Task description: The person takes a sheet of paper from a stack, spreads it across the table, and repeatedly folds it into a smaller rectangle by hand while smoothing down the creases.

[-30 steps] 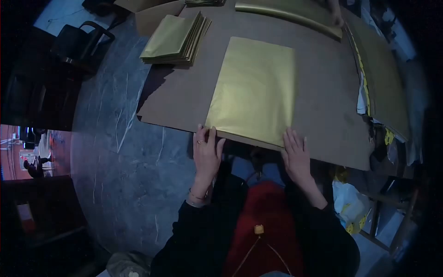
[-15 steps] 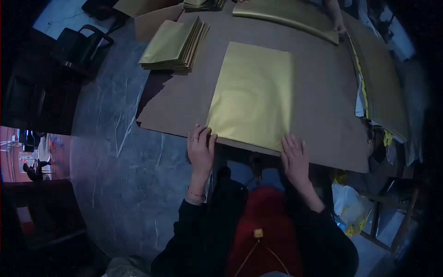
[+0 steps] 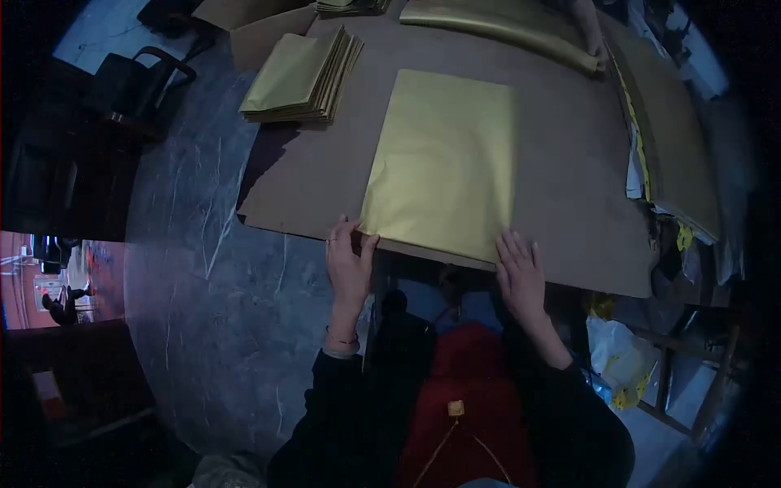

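Observation:
A smooth gold paper sheet (image 3: 443,163), possibly folded in layers, lies flat on the brown cardboard-topped table (image 3: 569,179) in front of me. My left hand (image 3: 348,264) is at its near left corner, with bent fingers and thumb closed on the paper's edge. At the near right corner my right hand (image 3: 522,272) rests with its fingers stretched out flat on the paper and the table edge. Whether the left fingertips reach under the sheet is hidden.
A stack of folded gold paper (image 3: 297,77) stands at the table's left edge, another stack (image 3: 354,6) behind it. At the far side a co-worker's hand (image 3: 598,53) touches a curved gold sheet (image 3: 496,28). Cardboard (image 3: 679,146) leans along the right; a chair (image 3: 134,85) stands left.
The view has shifted slightly, moving the table and paper a little up and left. The fingers of my left hand have shifted slightly at the corner. My right hand stays in place.

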`<state>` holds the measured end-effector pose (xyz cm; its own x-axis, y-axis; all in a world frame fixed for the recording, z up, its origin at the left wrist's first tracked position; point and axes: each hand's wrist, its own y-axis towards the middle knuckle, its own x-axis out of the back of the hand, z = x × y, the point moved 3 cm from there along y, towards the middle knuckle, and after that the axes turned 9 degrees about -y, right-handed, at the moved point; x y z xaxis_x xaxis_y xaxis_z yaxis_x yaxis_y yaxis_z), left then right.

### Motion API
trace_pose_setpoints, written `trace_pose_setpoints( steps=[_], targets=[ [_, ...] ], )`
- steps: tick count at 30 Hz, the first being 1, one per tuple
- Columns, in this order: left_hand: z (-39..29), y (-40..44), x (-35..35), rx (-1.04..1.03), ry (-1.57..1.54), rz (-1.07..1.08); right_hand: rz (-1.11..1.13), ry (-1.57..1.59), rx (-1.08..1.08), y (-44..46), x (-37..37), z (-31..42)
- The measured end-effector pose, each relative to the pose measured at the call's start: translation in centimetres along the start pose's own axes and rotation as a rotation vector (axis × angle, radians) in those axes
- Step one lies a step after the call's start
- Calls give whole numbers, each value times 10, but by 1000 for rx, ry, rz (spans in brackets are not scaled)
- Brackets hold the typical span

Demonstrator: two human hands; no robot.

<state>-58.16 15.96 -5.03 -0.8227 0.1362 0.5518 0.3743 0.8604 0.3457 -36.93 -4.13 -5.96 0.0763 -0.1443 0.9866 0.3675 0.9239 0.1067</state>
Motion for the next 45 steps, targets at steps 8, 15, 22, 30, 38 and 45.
trace_pose_setpoints(
  steps=[8,15,22,30,38,45],
  targets=[
    [3,9,6,-89,120,131,-7,24,8,-1,0,-1],
    [10,8,7,-120,121,110,-26,30,7,-1,2,0],
    [12,9,7,-138,134,116,-12,23,-2,0,0,0],
    [10,7,8,-209,143,98,-41,88,-25,-1,3,5],
    [8,4,6,-185,135,118,-30,343,273,41,0,114],
    [17,-2,5,-302,276,92,-68,175,343,53,-24,160]
  ],
)
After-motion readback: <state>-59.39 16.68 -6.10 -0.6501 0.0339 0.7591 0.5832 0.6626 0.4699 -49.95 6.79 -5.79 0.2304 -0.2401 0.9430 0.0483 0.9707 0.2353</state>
